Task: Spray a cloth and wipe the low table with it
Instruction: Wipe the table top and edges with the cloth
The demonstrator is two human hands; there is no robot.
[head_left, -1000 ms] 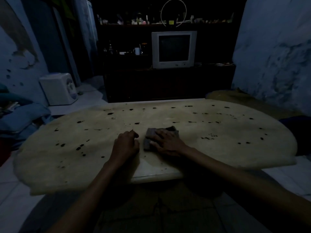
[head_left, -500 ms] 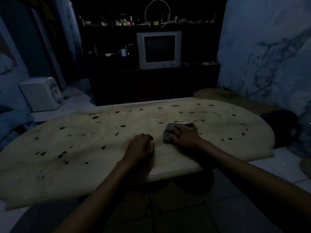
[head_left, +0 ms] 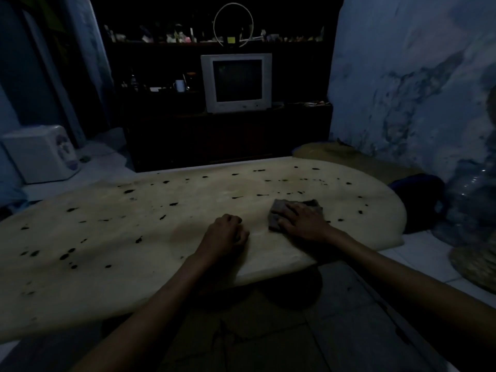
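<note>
The low table point(head_left: 112, 237) is a pale oval slab with dark spots, filling the middle of the dim view. A small grey cloth point(head_left: 279, 213) lies flat on its right half. My right hand point(head_left: 303, 221) presses down on the cloth with fingers spread over it. My left hand point(head_left: 225, 234) rests on the table just left of the cloth, curled into a loose fist with nothing visible in it. No spray bottle is in view.
A dark cabinet with a grey television point(head_left: 236, 81) stands behind the table. A white appliance point(head_left: 40, 154) sits on the floor at the far left. Dark bags point(head_left: 418, 200) and a woven mat point(head_left: 475, 264) lie by the right wall.
My right hand has slid the cloth to the right across the table. My left hand followed it rightward, still in a fist. The view has turned to the right.
</note>
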